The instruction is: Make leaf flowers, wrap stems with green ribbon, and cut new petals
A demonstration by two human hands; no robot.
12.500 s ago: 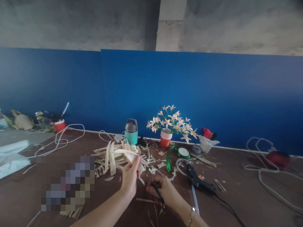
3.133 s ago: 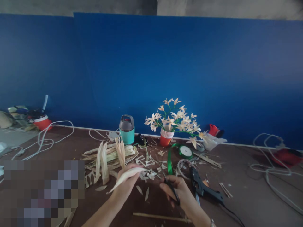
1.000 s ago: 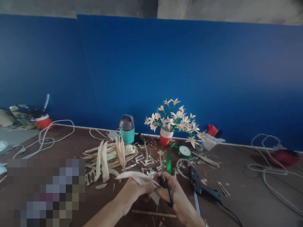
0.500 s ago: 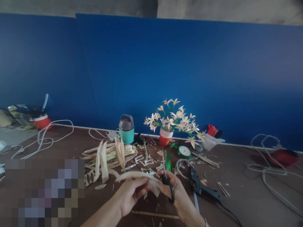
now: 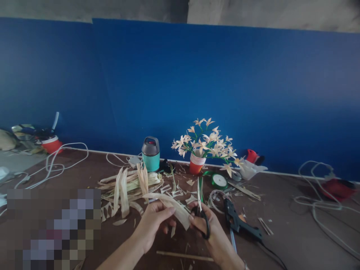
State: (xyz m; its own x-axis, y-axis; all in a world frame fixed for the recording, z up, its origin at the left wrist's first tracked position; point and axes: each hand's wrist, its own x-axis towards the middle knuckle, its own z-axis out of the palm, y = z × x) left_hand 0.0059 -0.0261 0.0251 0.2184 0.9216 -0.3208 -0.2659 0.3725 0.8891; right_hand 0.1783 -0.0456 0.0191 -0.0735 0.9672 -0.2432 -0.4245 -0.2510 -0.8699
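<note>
Between thumb and fingers, my left hand (image 5: 157,221) pinches a pale strip of dried husk (image 5: 176,210), which curves toward the right. My right hand (image 5: 209,225) has its fingers wrapped round black-handled scissors (image 5: 200,202), whose blades point up and away from me. The strip's lower right end lies close to my right fingertips; whether they touch it I cannot tell. Behind my hands is a pile of husks (image 5: 129,183), with cut scraps (image 5: 191,198) scattered beside it.
Husk flowers (image 5: 209,142) stand in a red paper cup (image 5: 197,164). A teal container (image 5: 151,161) is left of it, a green ribbon spool (image 5: 219,181) right. A black glue gun (image 5: 242,223) lies right of my right hand. White cables (image 5: 49,168) lie at the left.
My hands have moved slightly apart. The husk strip has turned, its right end now angling down toward me and showing a broader face. The scissors have tilted slightly.
</note>
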